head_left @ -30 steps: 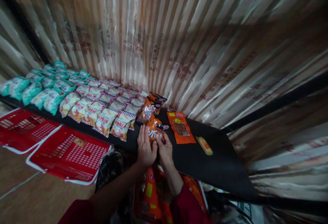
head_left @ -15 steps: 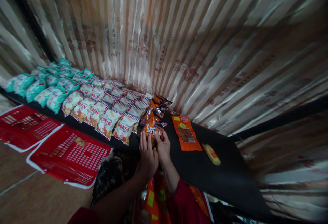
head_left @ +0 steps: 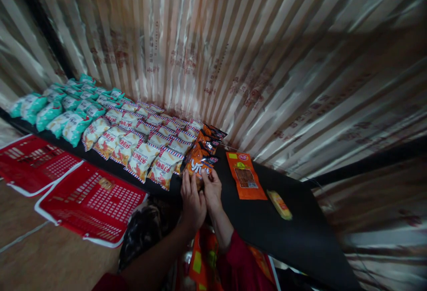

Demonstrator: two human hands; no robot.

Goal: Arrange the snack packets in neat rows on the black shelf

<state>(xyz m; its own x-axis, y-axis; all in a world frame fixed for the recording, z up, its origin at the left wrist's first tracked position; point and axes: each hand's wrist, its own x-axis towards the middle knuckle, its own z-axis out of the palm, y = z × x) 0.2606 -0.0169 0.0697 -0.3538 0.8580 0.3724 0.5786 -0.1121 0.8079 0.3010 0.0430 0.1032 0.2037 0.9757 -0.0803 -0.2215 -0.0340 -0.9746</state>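
Between my hands is an orange snack bag (head_left: pixel 197 165) with white lettering, at the front of a short column of similar orange and black bags (head_left: pixel 207 143). My left hand (head_left: pixel 193 200) holds its near left side, fingers laid along the wrapper. On the near right side, my right hand (head_left: pixel 212 191) grips it with thumb and fingers. The fingers cover the bag's lower end. Directly left stand rows of white snack bags (head_left: pixel 142 157) with red lettering. A flat orange packet (head_left: pixel 246 175) with a clear window lies to the right, apart from my hands.
Teal bags (head_left: pixel 71 124) fill the far left of the black table (head_left: pixel 283 237). A small yellow packet (head_left: pixel 279 205) lies at right. Red baskets (head_left: pixel 100 202) stand on the floor at left; orange packets (head_left: pixel 203 260) sit below my forearms. A striped fabric wall (head_left: pixel 213 60) runs behind.
The view has shifted slightly, so the table goods sit a little further right and lower. Both hands stay on the same orange bag, which sits a touch more upright against the column.
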